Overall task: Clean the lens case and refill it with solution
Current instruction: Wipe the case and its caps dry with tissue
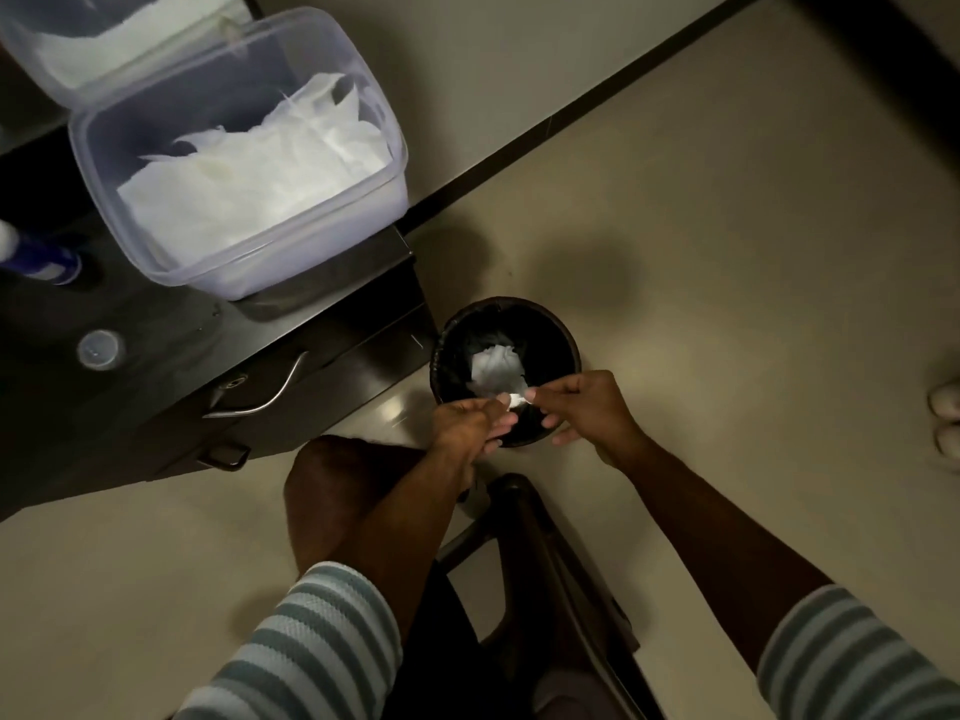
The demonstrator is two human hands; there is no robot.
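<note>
Above the black bin on the floor, a small white lens case is pinched between both hands — the left hand at one end, the right hand at the other. Crumpled tissue lies inside the bin. A tissue-filled plastic container sits on the dark cabinet — a solution bottle beside it.
</note>
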